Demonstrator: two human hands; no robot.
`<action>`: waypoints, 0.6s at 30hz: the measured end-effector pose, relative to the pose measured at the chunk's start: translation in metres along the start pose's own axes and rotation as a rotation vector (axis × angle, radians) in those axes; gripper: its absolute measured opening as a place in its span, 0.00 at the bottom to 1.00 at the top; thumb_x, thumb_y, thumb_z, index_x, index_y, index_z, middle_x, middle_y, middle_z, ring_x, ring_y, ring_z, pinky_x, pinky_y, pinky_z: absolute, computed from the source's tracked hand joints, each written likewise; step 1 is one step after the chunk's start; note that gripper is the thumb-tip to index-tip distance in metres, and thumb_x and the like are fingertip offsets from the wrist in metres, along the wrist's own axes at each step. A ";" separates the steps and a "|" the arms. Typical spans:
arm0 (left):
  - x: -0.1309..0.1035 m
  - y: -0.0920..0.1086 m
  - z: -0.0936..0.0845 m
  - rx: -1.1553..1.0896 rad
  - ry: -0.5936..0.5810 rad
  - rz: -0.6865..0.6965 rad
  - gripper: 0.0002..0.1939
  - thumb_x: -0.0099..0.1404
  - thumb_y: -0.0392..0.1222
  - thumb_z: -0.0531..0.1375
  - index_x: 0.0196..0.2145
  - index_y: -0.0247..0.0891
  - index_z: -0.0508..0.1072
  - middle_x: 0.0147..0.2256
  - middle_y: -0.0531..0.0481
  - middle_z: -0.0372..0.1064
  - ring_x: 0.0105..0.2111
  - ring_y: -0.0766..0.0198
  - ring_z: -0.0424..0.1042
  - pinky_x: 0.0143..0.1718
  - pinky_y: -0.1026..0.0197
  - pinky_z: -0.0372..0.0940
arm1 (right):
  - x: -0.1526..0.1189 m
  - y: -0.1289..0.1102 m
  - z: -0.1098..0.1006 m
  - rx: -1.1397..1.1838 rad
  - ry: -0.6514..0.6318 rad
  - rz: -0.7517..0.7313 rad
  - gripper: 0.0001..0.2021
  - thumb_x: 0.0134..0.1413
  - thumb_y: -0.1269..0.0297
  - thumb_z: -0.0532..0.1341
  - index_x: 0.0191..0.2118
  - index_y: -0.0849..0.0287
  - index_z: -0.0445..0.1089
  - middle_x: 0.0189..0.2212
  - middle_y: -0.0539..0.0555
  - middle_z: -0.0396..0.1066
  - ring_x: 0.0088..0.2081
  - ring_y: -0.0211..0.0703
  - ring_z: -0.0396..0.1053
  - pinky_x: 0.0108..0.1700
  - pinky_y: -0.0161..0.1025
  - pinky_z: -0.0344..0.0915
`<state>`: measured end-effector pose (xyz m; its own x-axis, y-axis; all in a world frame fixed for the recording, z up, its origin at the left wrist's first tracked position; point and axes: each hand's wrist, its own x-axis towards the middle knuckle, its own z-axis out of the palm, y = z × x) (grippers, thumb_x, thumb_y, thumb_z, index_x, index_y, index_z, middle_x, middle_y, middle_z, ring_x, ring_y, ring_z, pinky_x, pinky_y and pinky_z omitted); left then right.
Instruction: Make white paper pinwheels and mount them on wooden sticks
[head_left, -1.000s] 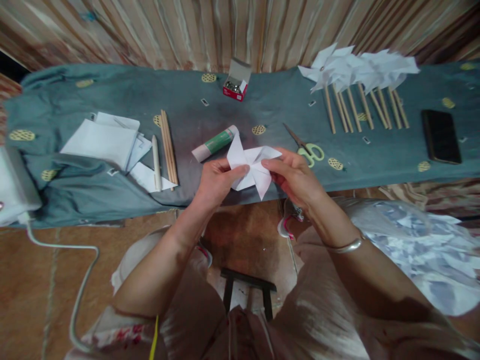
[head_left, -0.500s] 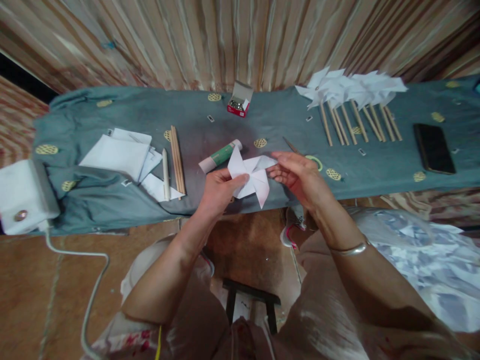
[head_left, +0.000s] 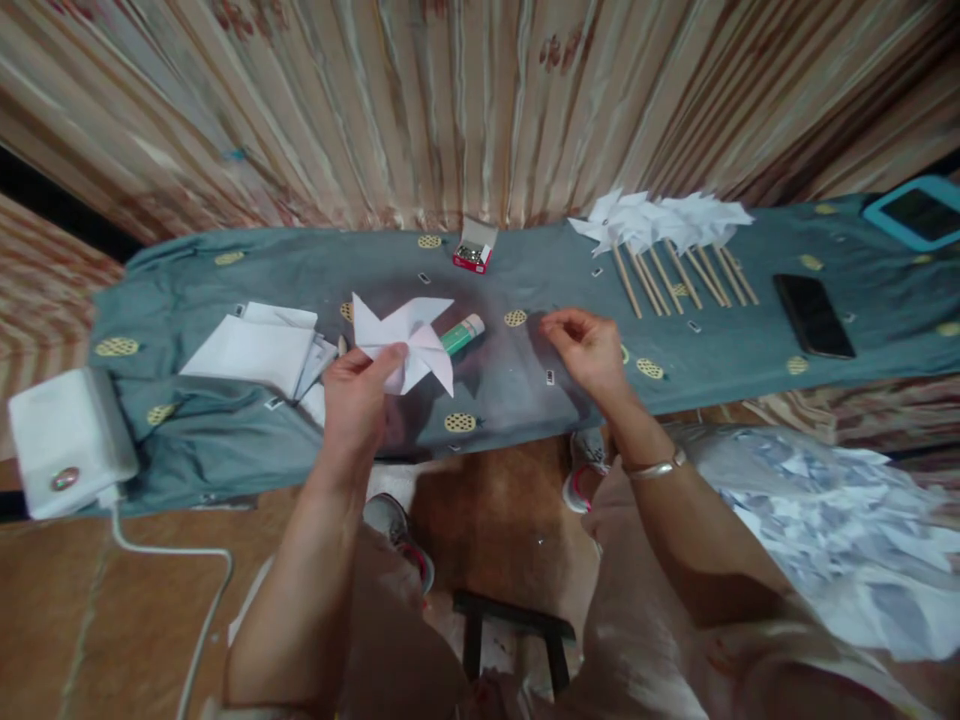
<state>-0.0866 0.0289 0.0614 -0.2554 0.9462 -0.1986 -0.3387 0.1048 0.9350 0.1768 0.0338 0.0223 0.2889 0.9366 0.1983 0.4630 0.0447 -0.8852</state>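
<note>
A white folded paper pinwheel (head_left: 420, 335) is pinched at its centre by my left hand (head_left: 358, 400), thumb on top, held above the table. Partly behind it lies a green-and-white glue stick (head_left: 463, 334). My right hand (head_left: 589, 348) is off the paper, over the cloth to the right, its thumb and fingers drawn together. Whether anything small sits between those fingertips cannot be made out. The wooden sticks left of the pinwheel are mostly hidden by my left hand and the paper.
White paper sheets (head_left: 259, 350) lie at left, near a white box with a cable (head_left: 71, 440). A small red box of metal pins (head_left: 472, 255) stands at the back. Finished pinwheels on sticks (head_left: 660, 222), a phone (head_left: 814, 315) and a blue-framed tablet (head_left: 919, 212) are at right. A paper-filled bag (head_left: 825, 530) is below.
My left hand has carried the pinwheel leftward, over the sticks. My right hand has let go of the pinwheel's blade and is now apart from it. The view has shifted slightly.
</note>
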 end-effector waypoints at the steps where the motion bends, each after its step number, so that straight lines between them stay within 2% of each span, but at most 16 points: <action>1: 0.002 0.002 -0.003 0.010 0.000 0.018 0.08 0.40 0.39 0.71 0.20 0.38 0.76 0.23 0.55 0.75 0.23 0.69 0.69 0.28 0.67 0.65 | 0.002 0.003 -0.001 -0.037 0.012 -0.008 0.10 0.51 0.58 0.62 0.33 0.58 0.76 0.28 0.51 0.77 0.30 0.42 0.71 0.38 0.41 0.66; 4: 0.007 0.007 -0.009 0.021 0.012 0.064 0.08 0.41 0.40 0.71 0.20 0.39 0.76 0.23 0.55 0.75 0.24 0.68 0.69 0.29 0.66 0.66 | 0.006 0.008 0.000 -0.088 0.012 -0.007 0.11 0.52 0.57 0.61 0.35 0.59 0.77 0.29 0.52 0.77 0.30 0.43 0.71 0.38 0.41 0.66; 7: 0.011 0.012 -0.013 0.004 0.049 0.071 0.08 0.40 0.40 0.71 0.20 0.40 0.77 0.25 0.55 0.76 0.26 0.67 0.71 0.30 0.66 0.67 | 0.008 0.006 0.011 -0.129 -0.024 -0.003 0.12 0.53 0.57 0.61 0.36 0.59 0.77 0.30 0.53 0.78 0.30 0.43 0.72 0.38 0.41 0.66; 12: 0.013 0.014 -0.015 -0.025 0.069 0.008 0.10 0.38 0.39 0.71 0.21 0.38 0.77 0.23 0.55 0.76 0.24 0.68 0.70 0.28 0.66 0.66 | 0.014 -0.005 0.030 -0.154 -0.064 -0.031 0.12 0.55 0.57 0.59 0.37 0.57 0.77 0.31 0.53 0.79 0.32 0.44 0.73 0.39 0.41 0.67; 18: 0.013 0.012 -0.011 -0.010 0.077 -0.076 0.11 0.36 0.39 0.71 0.20 0.36 0.75 0.22 0.54 0.75 0.22 0.69 0.69 0.27 0.66 0.64 | 0.020 -0.015 0.044 -0.170 -0.073 -0.046 0.12 0.55 0.58 0.58 0.36 0.56 0.77 0.30 0.53 0.78 0.30 0.44 0.73 0.36 0.40 0.66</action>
<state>-0.1044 0.0391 0.0667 -0.2974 0.9094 -0.2907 -0.3689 0.1714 0.9135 0.1386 0.0671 0.0204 0.2052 0.9579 0.2008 0.6108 0.0350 -0.7910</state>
